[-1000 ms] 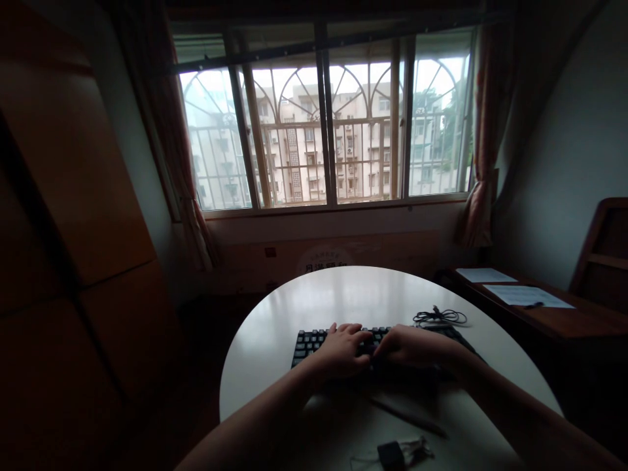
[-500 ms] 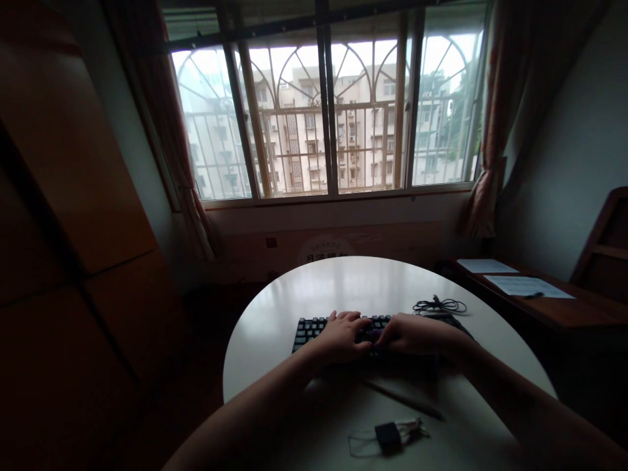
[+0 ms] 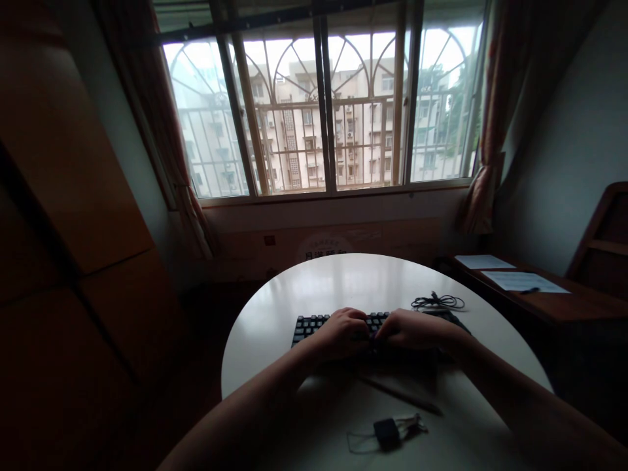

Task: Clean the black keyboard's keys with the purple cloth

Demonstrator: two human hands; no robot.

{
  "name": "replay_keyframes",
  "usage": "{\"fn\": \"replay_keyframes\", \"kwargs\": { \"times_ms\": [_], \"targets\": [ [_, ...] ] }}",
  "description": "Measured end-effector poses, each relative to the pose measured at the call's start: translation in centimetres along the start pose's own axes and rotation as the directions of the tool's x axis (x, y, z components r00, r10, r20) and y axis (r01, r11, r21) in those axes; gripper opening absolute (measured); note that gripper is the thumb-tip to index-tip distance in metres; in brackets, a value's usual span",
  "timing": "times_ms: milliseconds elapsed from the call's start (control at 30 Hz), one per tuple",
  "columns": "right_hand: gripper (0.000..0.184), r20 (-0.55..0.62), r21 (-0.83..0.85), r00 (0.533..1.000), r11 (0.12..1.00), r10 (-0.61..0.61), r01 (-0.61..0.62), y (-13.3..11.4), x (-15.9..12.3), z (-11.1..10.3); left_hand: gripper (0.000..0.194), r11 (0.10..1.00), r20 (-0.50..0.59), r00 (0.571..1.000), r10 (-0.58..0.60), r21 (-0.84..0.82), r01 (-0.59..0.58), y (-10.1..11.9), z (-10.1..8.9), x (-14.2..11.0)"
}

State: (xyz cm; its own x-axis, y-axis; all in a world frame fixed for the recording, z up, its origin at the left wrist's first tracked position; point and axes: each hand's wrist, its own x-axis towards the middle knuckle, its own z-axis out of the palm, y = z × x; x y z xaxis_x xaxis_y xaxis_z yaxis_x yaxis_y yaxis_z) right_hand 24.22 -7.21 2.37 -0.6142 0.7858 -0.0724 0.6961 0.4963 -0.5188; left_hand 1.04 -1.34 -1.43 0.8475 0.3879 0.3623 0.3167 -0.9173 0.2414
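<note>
A black keyboard (image 3: 305, 327) lies on the round white table, much of it covered by both hands. My left hand (image 3: 343, 332) rests over its middle, fingers curled in and closed; what they hold, if anything, is hidden. Close beside it, my right hand (image 3: 405, 328) is closed with its fingertips pointing down at the keys. Between the two hands shows a small, dark purple thing (image 3: 373, 336), too small and dim to name. Which hand grips it I cannot tell.
A coiled black cable (image 3: 439, 301) lies behind the keyboard's right end. Nearer me are a dark slim stick (image 3: 402, 395) and a black block (image 3: 386, 433) with wire loops. Papers and a pen (image 3: 530, 290) lie on a brown side surface (image 3: 583, 304) at right.
My left fingers, spread over the keys before, have curled in toward the right hand. The right hand stays in nearly the same place on the keyboard. The view has tipped slightly down.
</note>
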Motion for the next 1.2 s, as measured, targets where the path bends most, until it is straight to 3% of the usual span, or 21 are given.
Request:
{"fn": "replay_keyframes", "kwargs": {
  "times_ms": [167,433,667,1200],
  "targets": [
    [0.033,0.046,-0.027,0.999,1.0,0.015,-0.014,0.5,0.0,-0.2,0.018,1.0,0.0,1.0,-0.006,-0.008,0.006,0.0,-0.1,-0.1],
    [0.034,-0.042,-0.019,0.999,0.999,-0.034,0.033,0.2,0.4,0.6,0.016,0.998,0.027,0.999,0.046,-0.038,-0.045,-0.3,-0.3,-0.3],
    [0.036,-0.003,-0.019,1.0,1.0,-0.01,0.01,0.2,0.2,0.1,0.02,0.994,0.032,0.996,0.081,-0.077,-0.079,-0.3,-0.6,-0.5],
    [0.035,-0.048,-0.013,0.999,1.0,-0.01,0.01,0.2,0.7,0.7,0.016,0.993,0.072,0.997,0.019,-0.116,-0.011,0.1,-1.5,-0.6]
  ]
}}
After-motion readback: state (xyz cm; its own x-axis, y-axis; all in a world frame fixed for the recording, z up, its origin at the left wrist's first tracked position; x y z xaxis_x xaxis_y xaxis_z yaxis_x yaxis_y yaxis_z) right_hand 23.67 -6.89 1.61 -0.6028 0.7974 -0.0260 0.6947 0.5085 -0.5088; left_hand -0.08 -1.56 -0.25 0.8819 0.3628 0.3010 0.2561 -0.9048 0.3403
